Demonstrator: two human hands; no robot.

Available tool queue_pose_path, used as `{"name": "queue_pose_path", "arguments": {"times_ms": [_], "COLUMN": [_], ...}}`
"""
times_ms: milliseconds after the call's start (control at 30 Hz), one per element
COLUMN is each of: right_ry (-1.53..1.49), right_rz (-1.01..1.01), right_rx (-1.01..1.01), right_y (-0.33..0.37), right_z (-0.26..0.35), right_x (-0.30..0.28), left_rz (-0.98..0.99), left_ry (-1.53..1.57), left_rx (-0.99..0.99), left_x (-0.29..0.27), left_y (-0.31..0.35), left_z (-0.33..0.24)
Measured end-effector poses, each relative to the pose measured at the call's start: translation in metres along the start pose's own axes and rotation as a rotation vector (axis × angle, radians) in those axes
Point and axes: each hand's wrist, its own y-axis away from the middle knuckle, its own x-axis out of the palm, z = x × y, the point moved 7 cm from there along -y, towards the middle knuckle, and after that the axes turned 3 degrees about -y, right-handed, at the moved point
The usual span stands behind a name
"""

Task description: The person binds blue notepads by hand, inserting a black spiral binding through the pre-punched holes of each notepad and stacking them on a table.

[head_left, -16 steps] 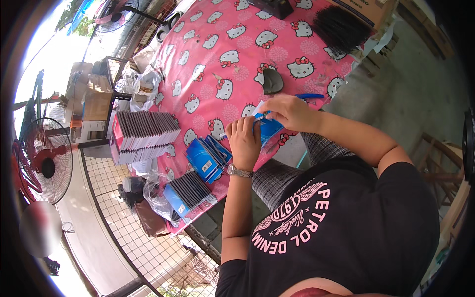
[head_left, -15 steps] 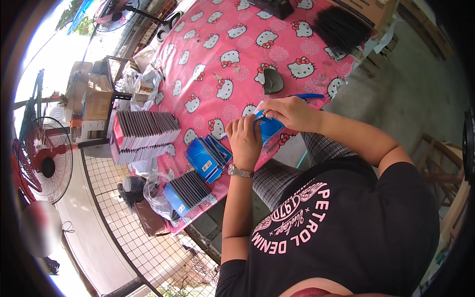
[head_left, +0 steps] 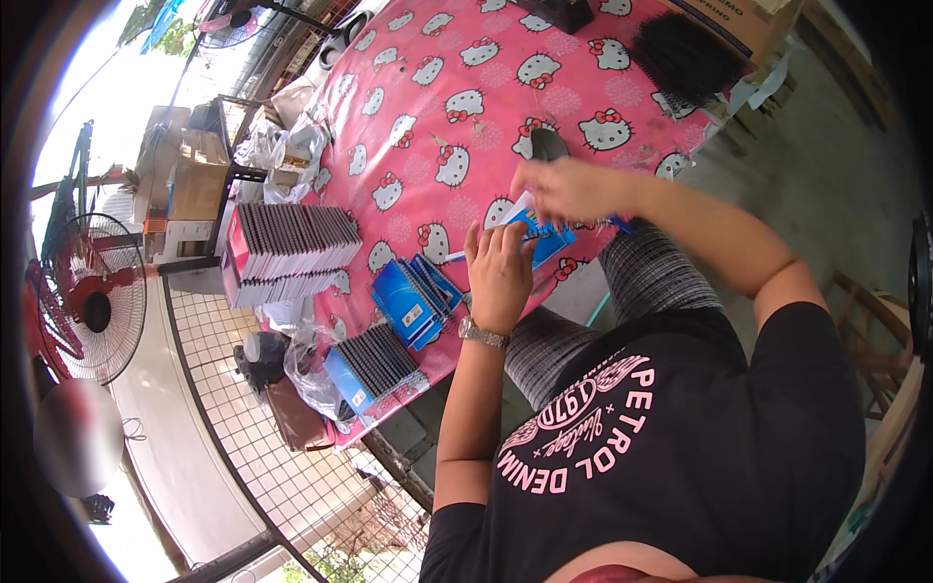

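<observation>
My left hand (head_left: 501, 270), with a watch on its wrist, is closed over the edge of a blue spiral notebook (head_left: 554, 243) at the table's near edge. White paper shows along the notebook's far side. Above the notebook's right part is my right hand (head_left: 575, 190), smeared by motion, so its fingers cannot be read. A dark green-grey dish (head_left: 549, 145) sits just beyond it, partly covered. Left of my left hand lie several overlapping blue spiral notebooks (head_left: 408, 299).
The table (head_left: 389, 228) has a pink patterned cover. At its left stand a tall stack of spiral notebooks (head_left: 292, 243) and a row of blue ones (head_left: 374, 361). A black bristly bundle (head_left: 685, 58) and a cardboard box (head_left: 743, 24) lie far right. A fan (head_left: 92, 301) stands left.
My right hand has lifted off the notebook's edge and moved slightly left and away from me. My left hand keeps hold of the notebook. The whole view has shifted slightly.
</observation>
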Motion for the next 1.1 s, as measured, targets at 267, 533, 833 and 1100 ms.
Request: {"name": "queue_pose_path", "arguments": {"times_ms": [267, 533, 833, 1100], "right_ry": [0.805, 0.023, -0.111, 0.054], "right_rz": [-0.308, 0.168, 0.228, 0.232], "right_rx": [-0.434, -0.333, -0.321, -0.328], "right_y": [-0.068, -0.020, -0.016, -0.030], "right_z": [-0.050, -0.012, 0.003, -0.002], "right_x": [-0.061, -0.013, -0.012, -0.007], "left_rz": [-0.092, -0.076, -0.143, -0.107], "left_ry": [-0.308, -0.008, 0.030, 0.097], "left_rx": [-0.120, -0.122, -0.100, -0.158], "left_x": [-0.008, -0.002, -0.004, -0.004], "left_y": [0.002, 0.002, 0.001, 0.003], "left_z": [0.001, 0.011, 0.016, 0.023]}}
